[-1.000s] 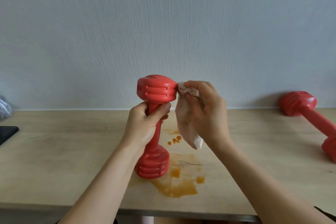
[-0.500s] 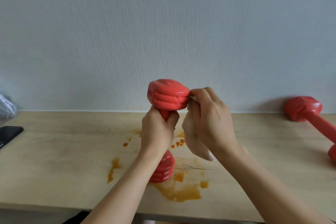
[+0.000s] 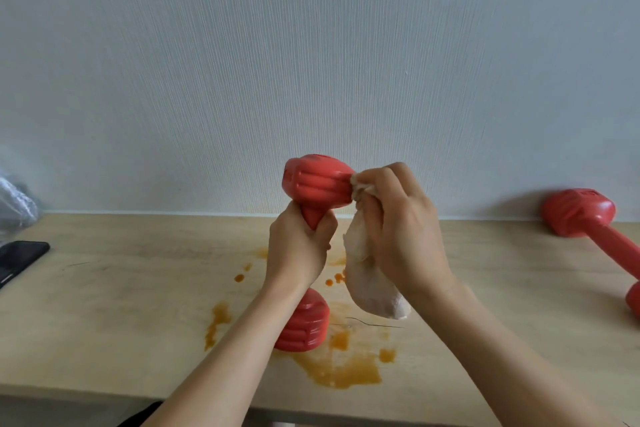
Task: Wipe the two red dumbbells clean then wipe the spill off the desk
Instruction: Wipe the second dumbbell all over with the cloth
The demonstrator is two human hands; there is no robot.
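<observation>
At frame centre the left hand (image 3: 298, 253) grips the dumbbell (image 3: 317, 184) upright by its shaft, lower head over the spill (image 3: 343, 369) on the bench (image 3: 104, 305). Touching the upper head's right side, the right hand (image 3: 398, 222) clutches the cloth (image 3: 367, 284). The second dumbbell (image 3: 588, 222) lies far right.

no readable text, labels, brands or numbers anywhere (marks atop the dumbbell heads too blurred)
</observation>
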